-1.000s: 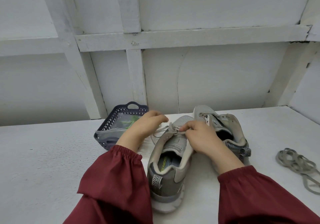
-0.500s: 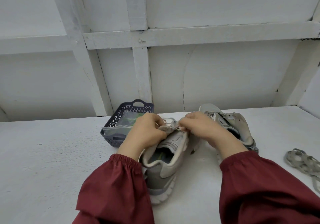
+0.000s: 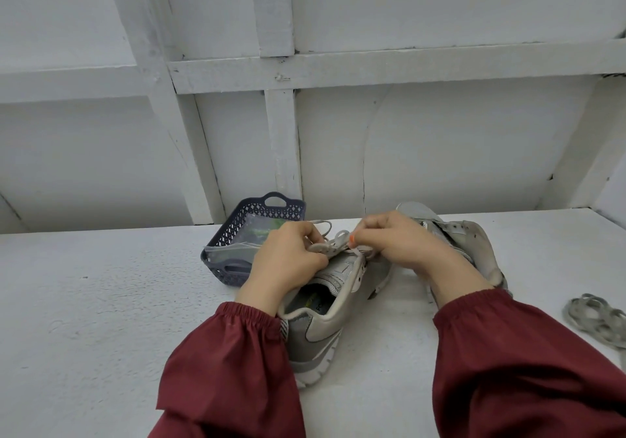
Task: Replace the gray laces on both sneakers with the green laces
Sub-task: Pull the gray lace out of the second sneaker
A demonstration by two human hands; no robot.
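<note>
- unlacing is being done on the near sneaker [image 3: 325,332], which is being held tipped on the table [image 3: 101,302] with its heel toward the person.
- the gray lace [image 3: 333,246] is being pinched above the upper eyelets by both hands: the left hand [image 3: 288,261] is being curled round it at the left of the tongue, and the right hand [image 3: 403,244] is nipping it between thumb and fingertip from the right.
- for a clean pull, the lace is best being drawn out one crossing at a time, in line with the eyelet, while the shoe is being steadied by the other hand so that it is not being dragged over the table.
- slack is best being fed up from the row below before each pull, since a flat lace is likely to be twisting and catching in an eyelet.
- the far sneaker [image 3: 474,244] is lying just behind the right hand; no lace is being seen in its eyelets, so it is being judged as already stripped.
- a loose lace [image 3: 596,319] is lying coiled well apart, at the right edge.
- the green laces [image 3: 274,225] are being kept in a clear bag [image 3: 233,249] in the basket [image 3: 237,220], just beside the left hand, and are not yet being touched.
</note>
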